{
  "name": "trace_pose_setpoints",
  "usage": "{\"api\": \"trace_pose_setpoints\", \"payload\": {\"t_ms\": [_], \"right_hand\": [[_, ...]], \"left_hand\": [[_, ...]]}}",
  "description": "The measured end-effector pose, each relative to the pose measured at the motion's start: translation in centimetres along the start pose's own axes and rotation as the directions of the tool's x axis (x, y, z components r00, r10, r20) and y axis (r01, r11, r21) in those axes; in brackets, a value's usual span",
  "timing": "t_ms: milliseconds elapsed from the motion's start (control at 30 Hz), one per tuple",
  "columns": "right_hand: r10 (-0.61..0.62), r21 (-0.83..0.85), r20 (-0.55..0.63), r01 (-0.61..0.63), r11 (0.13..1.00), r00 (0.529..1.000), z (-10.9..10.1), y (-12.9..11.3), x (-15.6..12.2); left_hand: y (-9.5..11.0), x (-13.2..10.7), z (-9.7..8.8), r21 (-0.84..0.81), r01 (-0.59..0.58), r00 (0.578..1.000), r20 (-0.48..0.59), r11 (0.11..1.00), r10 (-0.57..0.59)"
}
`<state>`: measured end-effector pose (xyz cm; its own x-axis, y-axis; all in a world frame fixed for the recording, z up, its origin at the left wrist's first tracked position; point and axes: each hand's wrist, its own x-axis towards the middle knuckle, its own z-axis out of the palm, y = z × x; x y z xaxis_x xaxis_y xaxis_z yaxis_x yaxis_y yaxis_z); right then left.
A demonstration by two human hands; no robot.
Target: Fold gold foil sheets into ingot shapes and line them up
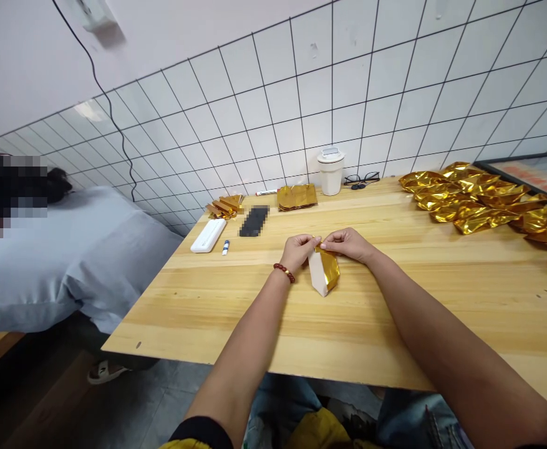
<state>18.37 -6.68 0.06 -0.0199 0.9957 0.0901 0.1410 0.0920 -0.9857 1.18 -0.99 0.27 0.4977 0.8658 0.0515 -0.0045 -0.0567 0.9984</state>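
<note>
A folded sheet of gold foil paper [325, 273], gold on one side and white on the other, hangs just above the wooden table [395, 312] at its middle. My left hand [297, 251], with a red bead bracelet at the wrist, pinches its top left corner. My right hand [348, 244] pinches the top right corner. Both hands are closed on the sheet's upper edge, close together.
A heap of folded gold pieces [488, 202] lies at the far right. A flat gold stack [296, 196], small gold folds [225, 206], a white cup [330, 171], glasses [361, 180], a black phone [254, 221], a white case [208, 236] sit at the back. A person in pale blue [67, 249] is at left.
</note>
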Motion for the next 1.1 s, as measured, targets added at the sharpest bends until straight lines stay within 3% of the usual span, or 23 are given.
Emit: {"api": "trace_pose_setpoints", "payload": {"t_ms": [233,333,467,800,1100], "right_hand": [[-0.023,-0.029,0.026,0.024,0.999,0.999,-0.01,-0.21,0.00],[-0.015,-0.025,0.035,0.016,1.000,0.999,0.00,0.00,0.09],[-0.015,-0.015,0.023,0.016,1.000,1.000,-0.03,0.31,0.27],[0.000,-0.025,0.030,0.001,1.000,1.000,-0.05,0.18,0.32],[-0.015,0.036,-0.066,0.017,0.999,0.998,-0.23,-0.07,0.33]], "left_hand": [[-0.47,0.27,-0.13,0.040,-0.047,0.999,0.021,0.998,0.046],[-0.54,0.36,0.05,0.078,-0.079,0.996,-0.023,0.994,0.081],[-0.36,0.35,0.36,0.035,-0.058,0.994,-0.089,0.998,0.061],[-0.44,0.35,0.38,0.007,-0.041,0.993,-0.113,0.999,0.041],[-0.65,0.43,0.18,-0.069,0.000,1.000,-0.018,0.998,-0.001]]}}
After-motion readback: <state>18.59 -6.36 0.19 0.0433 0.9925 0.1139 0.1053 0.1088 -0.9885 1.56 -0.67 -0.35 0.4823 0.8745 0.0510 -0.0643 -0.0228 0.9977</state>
